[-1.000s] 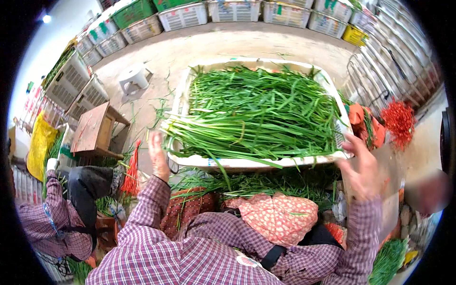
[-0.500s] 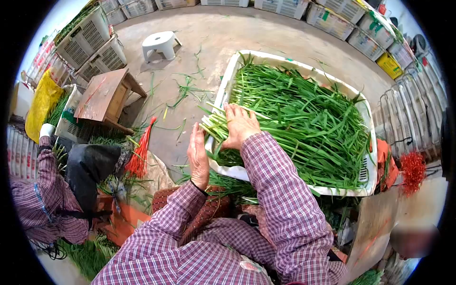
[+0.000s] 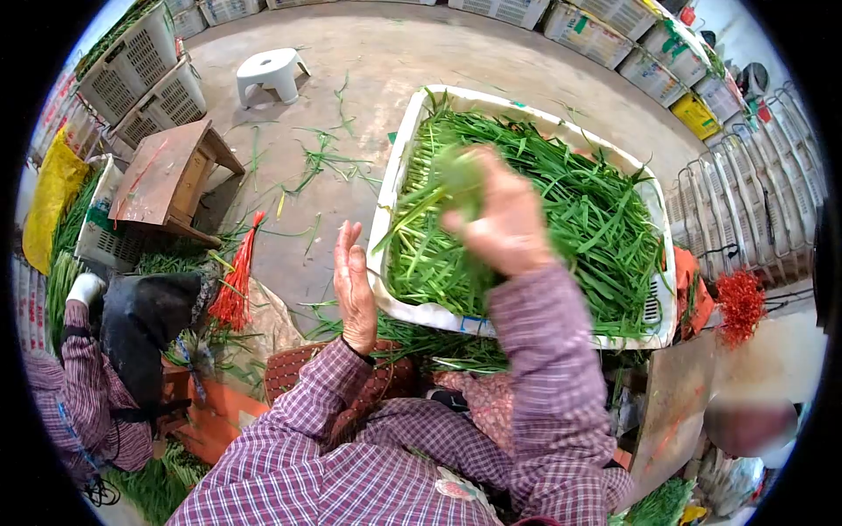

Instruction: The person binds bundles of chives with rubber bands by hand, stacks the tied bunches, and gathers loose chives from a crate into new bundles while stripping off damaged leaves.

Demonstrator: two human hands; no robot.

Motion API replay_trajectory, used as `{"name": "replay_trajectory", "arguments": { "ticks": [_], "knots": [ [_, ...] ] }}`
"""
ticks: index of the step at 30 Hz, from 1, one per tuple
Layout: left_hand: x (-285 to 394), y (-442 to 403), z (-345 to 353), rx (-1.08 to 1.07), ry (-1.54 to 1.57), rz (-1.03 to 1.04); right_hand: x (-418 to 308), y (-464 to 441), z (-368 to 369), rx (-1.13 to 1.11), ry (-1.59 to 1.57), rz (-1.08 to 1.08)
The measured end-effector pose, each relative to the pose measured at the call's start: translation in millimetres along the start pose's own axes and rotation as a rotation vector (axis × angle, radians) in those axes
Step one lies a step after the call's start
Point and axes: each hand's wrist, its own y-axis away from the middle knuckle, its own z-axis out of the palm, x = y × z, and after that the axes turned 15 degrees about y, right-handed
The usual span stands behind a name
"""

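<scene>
Long green leaves (image 3: 579, 219) with pale stalk ends lay heaped in a white crate (image 3: 430, 314) in front of the person, the pale ends toward the crate's left side. Over the heap, the person's right hand (image 3: 504, 215) was blurred, with a smear of green stalks (image 3: 460, 175) at its fingers; whether it was gripping them could not be told. The left hand (image 3: 355, 294) was apart from it, bare and holding nothing, fingers raised and palm turned toward the crate, just outside its near left corner. Both arms wore plaid sleeves (image 3: 333, 386).

Past the crate's right end sat an orange cloth (image 3: 691, 294) and a tangle of red strands (image 3: 741, 307), with stacked crates (image 3: 741, 197) behind. To the left, loose leaves were scattered on the floor (image 3: 368, 70) near a white stool (image 3: 263, 68) and a small wooden table (image 3: 158, 171). A tied red bundle (image 3: 235, 289) rested nearer. At far left, another person's white-gloved hand (image 3: 85, 287) was beside more greens, below a yellow sack (image 3: 51, 206).
</scene>
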Motion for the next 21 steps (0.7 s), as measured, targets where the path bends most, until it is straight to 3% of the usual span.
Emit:
{"name": "replay_trajectory", "arguments": {
  "ticks": [1,8,11,13,15,18,20,21],
  "knots": [
    [0.6,0.8,0.2,-0.001,-0.003,0.005,4.3,4.7,-33.2,0.162,-0.081,-0.084],
    [-0.7,0.2,2.1,-0.05,0.023,0.059,53.2,62.9,-221.1,0.65,-0.247,0.03],
    [1.2,-0.7,0.6,-0.075,-0.09,0.125,72.2,95.3,-294.9,0.692,-0.142,0.146],
    [7.5,2.3,4.2,-0.067,-0.125,0.134,65.2,103.1,-305.7,0.802,-0.152,0.097],
    [4.7,1.5,2.6,-0.09,-0.149,0.155,58.4,108.2,-306.5,0.748,0.081,0.043],
    [10.9,0.2,5.9,-0.14,-0.229,0.266,30.7,78.8,-247.9,0.782,0.472,-0.008],
    [26.0,-11.8,14.6,-0.171,-0.292,0.365,37.1,73.1,-213.8,0.787,0.446,-0.162],
    [42.8,-23.8,21.3,-0.358,-0.395,0.425,34.4,76.3,-206.7,0.678,0.314,-0.153]
  ]
}}
